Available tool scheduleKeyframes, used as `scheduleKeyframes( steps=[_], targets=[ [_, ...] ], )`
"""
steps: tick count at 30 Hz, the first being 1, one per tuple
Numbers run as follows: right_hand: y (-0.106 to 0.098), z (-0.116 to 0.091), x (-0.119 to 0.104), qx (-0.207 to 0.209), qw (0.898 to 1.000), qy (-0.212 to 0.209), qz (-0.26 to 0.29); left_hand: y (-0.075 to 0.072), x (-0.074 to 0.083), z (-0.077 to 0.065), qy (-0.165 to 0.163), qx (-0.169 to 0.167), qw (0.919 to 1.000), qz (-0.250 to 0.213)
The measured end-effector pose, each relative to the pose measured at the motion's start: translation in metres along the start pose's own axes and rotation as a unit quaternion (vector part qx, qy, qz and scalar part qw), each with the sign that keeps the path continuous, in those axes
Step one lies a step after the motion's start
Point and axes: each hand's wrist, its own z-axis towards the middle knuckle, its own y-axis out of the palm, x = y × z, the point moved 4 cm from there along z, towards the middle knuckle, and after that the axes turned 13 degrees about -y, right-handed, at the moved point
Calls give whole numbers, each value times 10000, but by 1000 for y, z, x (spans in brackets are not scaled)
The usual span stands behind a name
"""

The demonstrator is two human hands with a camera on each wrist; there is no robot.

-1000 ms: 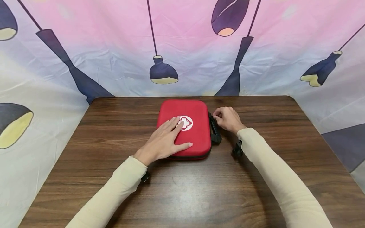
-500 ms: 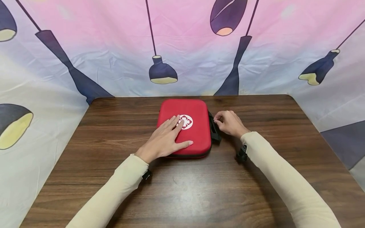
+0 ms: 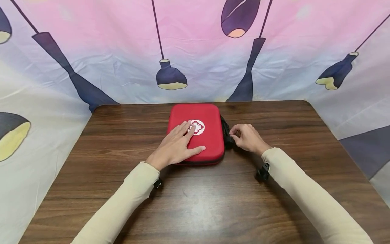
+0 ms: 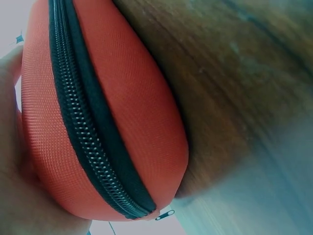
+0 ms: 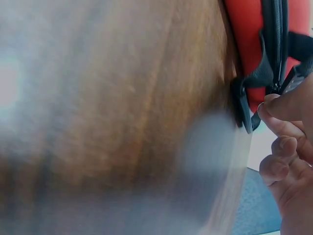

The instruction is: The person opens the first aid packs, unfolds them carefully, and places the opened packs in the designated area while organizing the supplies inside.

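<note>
A red zippered first-aid case [image 3: 210, 118] with a white cross emblem lies flat on the wooden table. My left hand [image 3: 175, 144] rests palm down on its lid, fingers straight and thumb spread. Along the case's right side is a black carry handle [image 3: 226, 132]. There my right hand [image 3: 248, 137] pinches the zipper pull [image 5: 272, 97] between thumb and index finger, the other fingers loosely curled. Most of the pull is hidden by the fingertips. In the left wrist view the zipper [image 4: 85, 127] runs closed around the case's side, and another zipper pull [image 4: 165, 215] sticks out at its end.
The brown wooden table [image 3: 195, 203] reaches out on both sides of the case. Behind it hangs a cloth backdrop [image 3: 128, 74] printed with lamps. A small black device [image 3: 263, 171] sits on the right wrist, another [image 3: 157, 183] on the left.
My right hand has moved nearer to me along the case's right side, pinching the zipper pull. The left hand has stayed on the lid. The head view has shifted slightly.
</note>
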Motion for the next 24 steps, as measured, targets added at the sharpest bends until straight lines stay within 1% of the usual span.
scheduleKeyframes(
  steps=[6,13,24],
  targets=[
    [-2,-9,-7,24,10000,-12,68,0,1,4,-45,36,10000,31],
    [-3,-21,-16,31,9993,-32,384,1,4,11,-86,69,9999,75],
    [2,-38,-34,-144,9981,-225,559,0,4,12,-67,68,9999,35]
  ],
)
